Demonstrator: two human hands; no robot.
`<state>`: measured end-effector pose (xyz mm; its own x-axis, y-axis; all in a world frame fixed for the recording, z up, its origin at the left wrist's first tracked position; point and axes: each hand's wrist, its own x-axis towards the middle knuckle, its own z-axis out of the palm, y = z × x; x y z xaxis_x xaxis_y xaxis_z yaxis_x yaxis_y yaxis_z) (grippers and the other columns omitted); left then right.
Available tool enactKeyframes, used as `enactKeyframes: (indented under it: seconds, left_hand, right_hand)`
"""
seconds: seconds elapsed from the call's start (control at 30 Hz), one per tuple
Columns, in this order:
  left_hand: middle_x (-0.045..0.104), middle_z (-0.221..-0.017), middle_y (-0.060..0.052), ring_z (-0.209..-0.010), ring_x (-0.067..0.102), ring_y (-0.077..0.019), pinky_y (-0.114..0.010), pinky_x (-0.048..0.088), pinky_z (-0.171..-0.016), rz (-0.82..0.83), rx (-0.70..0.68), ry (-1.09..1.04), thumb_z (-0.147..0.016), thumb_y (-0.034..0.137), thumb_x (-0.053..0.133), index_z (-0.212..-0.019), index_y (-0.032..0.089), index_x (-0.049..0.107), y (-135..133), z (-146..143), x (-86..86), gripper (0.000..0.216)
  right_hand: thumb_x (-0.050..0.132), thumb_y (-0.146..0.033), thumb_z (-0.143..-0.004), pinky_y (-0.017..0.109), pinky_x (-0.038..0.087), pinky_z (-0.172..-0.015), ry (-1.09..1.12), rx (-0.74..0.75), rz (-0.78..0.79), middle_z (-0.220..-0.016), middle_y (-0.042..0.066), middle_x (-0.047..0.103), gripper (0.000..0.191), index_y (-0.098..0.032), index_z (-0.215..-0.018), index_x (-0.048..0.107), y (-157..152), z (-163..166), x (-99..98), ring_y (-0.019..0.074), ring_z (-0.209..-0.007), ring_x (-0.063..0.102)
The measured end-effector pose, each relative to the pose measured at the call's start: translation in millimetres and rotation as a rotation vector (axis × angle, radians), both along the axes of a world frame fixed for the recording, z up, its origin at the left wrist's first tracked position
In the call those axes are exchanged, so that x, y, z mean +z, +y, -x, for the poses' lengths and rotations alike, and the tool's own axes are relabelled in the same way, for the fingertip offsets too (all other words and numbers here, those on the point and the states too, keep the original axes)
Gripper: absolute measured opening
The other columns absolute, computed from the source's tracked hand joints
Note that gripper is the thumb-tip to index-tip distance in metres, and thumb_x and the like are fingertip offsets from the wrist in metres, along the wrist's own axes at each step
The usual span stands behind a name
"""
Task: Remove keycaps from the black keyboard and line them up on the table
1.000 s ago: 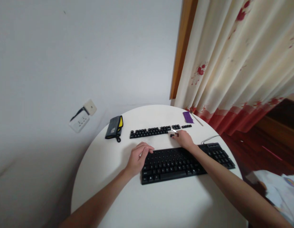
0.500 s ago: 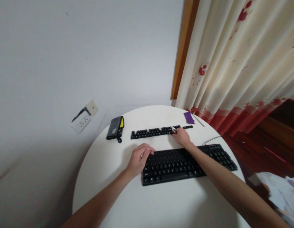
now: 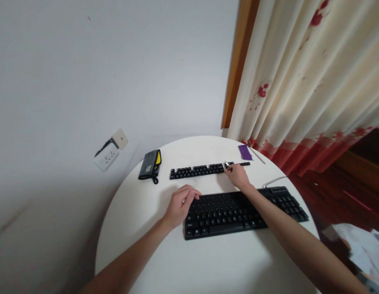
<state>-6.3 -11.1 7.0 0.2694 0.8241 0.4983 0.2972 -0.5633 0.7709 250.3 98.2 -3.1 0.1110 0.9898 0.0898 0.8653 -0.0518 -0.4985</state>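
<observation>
A black keyboard lies on the white round table, its upper key rows bare of caps. My left hand rests at its upper left corner, fingers stretched out and holding nothing. Beyond the keyboard, loose black keycaps lie in rows. My right hand is at the right part of these rows, its fingers pinched on a small silvery metal tool. The tool's exact kind is too small to make out, and the fingers hide part of it. My right forearm crosses over the keyboard.
A grey pouch with yellow lining lies at the table's left. At the back right are a purple cloth and a thin pale stick. The keyboard's cable runs off to the right. A wall and a curtain border the table.
My right hand has shifted slightly right along the keycaps, and the silvery tool sits at a different angle. My left hand stays at the keyboard's corner. The view has moved a little.
</observation>
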Motion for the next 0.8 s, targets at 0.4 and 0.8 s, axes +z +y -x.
enactKeyframes:
  seconds: [0.4, 0.8]
  left_hand:
    - [0.066, -0.077, -0.007, -0.077, 0.061, -0.0186, -0.031, 0.048, -0.074, 0.036, 0.036, 0.014, -0.099, 0.033, 0.045, -0.087, 0.016, 0.07, 9.2, 7.1, -8.4, 0.033]
    - [0.067, -0.073, -0.004, -0.071, 0.062, -0.0186, -0.029, 0.05, -0.069, 0.057, 0.109, 0.152, -0.097, 0.038, 0.044, -0.083, 0.017, 0.071, 14.7, 5.3, -7.2, 0.037]
  right_hand:
    - [0.039, -0.051, -0.095, 0.03, 0.045, -0.071, 0.636, -0.184, -0.542, -0.08, 0.008, 0.067, 0.05, -0.013, -0.084, 0.07, -77.8, -88.8, 39.0, 0.0188, -0.075, 0.061]
    - [0.042, -0.054, -0.094, 0.026, 0.035, -0.051, 0.534, -0.247, -0.355, -0.054, -0.001, 0.05, 0.047, -0.016, -0.075, 0.064, -120.3, -128.9, 6.6, 0.0146, -0.05, 0.047]
